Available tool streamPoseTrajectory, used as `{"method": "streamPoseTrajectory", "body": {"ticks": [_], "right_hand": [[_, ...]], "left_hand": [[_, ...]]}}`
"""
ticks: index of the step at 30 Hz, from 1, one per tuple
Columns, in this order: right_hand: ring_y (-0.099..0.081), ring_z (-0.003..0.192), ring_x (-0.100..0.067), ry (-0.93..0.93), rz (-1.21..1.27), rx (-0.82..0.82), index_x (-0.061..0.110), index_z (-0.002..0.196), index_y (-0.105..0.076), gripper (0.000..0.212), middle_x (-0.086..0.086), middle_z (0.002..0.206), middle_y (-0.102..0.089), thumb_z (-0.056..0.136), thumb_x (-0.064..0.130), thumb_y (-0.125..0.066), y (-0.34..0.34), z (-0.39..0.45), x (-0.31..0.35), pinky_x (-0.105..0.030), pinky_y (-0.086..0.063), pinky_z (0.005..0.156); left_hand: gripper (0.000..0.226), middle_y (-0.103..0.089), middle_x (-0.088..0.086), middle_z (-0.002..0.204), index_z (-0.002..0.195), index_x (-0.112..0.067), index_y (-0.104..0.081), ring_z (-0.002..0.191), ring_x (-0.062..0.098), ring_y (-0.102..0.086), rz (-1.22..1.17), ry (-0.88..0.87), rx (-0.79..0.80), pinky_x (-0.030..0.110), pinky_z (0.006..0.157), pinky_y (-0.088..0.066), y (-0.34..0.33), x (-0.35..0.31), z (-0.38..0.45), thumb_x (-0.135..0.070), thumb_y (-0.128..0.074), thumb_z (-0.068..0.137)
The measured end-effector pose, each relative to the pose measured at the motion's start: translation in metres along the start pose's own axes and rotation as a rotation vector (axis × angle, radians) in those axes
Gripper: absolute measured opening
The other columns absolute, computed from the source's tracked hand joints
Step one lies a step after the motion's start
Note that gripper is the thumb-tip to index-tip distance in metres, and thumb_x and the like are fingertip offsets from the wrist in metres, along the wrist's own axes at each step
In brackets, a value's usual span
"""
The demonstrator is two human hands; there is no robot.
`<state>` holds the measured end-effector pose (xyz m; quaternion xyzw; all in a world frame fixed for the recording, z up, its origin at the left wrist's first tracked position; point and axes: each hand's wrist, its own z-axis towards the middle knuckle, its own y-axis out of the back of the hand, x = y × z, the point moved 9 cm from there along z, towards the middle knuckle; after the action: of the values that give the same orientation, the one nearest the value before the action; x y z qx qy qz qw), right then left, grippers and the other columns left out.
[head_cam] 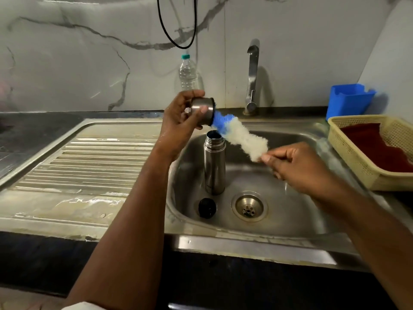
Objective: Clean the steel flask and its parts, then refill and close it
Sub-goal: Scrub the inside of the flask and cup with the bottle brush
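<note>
Mid-frame, the left hand (182, 115) grips the steel cup (202, 110) — the right hand's (295, 166) fingers pinch a bottle brush (240, 136) poking into it. The flask (214, 166) stands open in the sink (290, 220), black stopper (207, 208) beside it.

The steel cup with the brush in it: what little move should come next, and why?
Probably twist the bottle brush inside the steel cup. Its blue tip is in the cup's mouth, the left hand grips the cup, and the right hand pinches the brush's end, above the sink.
</note>
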<state>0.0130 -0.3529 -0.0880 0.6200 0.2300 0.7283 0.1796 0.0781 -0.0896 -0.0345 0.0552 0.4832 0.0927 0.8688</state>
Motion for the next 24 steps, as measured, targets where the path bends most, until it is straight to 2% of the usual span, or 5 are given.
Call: {"method": "streamPoseTrajectory", "body": {"ticks": [3,8,12,16,24], "right_hand": [[-0.062,0.066,-0.016,0.22,-0.534,-0.294,0.032,0.106,-0.077,0.021,0.006,0.075,-0.07,0.102,0.033,-0.057,0.024,-0.011,0.023,-0.036,-0.055,0.064],[-0.054,0.062,-0.017,0.243,-0.769,-0.366,0.029,0.126,-0.07,0.029,0.004,0.077,-0.06,0.103,0.025,-0.053,0.015,-0.024,0.044,-0.03,-0.043,0.054],[-0.052,0.05,-0.01,0.106,-0.25,-0.103,0.027,0.109,-0.08,0.018,0.008,0.061,-0.063,0.1,0.028,-0.065,-0.003,-0.009,0.013,-0.027,-0.043,0.049],[-0.023,0.037,-0.008,-0.287,0.346,0.259,0.016,0.104,-0.081,0.024,0.0,0.052,-0.048,0.105,0.024,-0.058,-0.013,-0.007,-0.021,-0.016,-0.017,0.036],[-0.029,0.036,-0.004,-0.14,0.293,-0.047,0.019,0.107,-0.079,0.018,0.005,0.05,-0.051,0.102,0.026,-0.063,0.013,0.005,-0.025,-0.017,-0.022,0.034]], "left_hand": [[0.042,-0.069,0.007,0.125,0.133,-0.01,-0.065,0.107,0.023,-0.075,0.001,0.075,-0.01,0.035,0.082,-0.065,-0.002,0.003,-0.003,-0.009,-0.079,0.093],[0.037,-0.068,0.017,0.126,0.126,-0.006,-0.067,0.101,0.031,-0.078,-0.27,0.395,-0.215,0.045,0.08,-0.066,-0.001,0.017,-0.019,-0.027,-0.076,0.097],[0.033,-0.071,0.021,0.125,0.127,0.0,-0.064,0.109,0.039,-0.075,-0.473,0.384,-0.16,0.051,0.089,-0.064,0.007,0.012,-0.029,-0.017,-0.07,0.099],[0.045,-0.066,0.024,0.134,0.137,0.0,-0.059,0.117,0.038,-0.071,-0.567,0.333,-0.04,0.047,0.092,-0.063,0.011,0.008,-0.043,-0.002,-0.069,0.093],[0.056,-0.076,0.008,0.101,0.124,-0.007,-0.07,0.097,0.023,-0.073,-0.263,0.378,-0.015,0.04,0.092,-0.061,0.009,0.023,-0.061,0.002,-0.08,0.069]]}}
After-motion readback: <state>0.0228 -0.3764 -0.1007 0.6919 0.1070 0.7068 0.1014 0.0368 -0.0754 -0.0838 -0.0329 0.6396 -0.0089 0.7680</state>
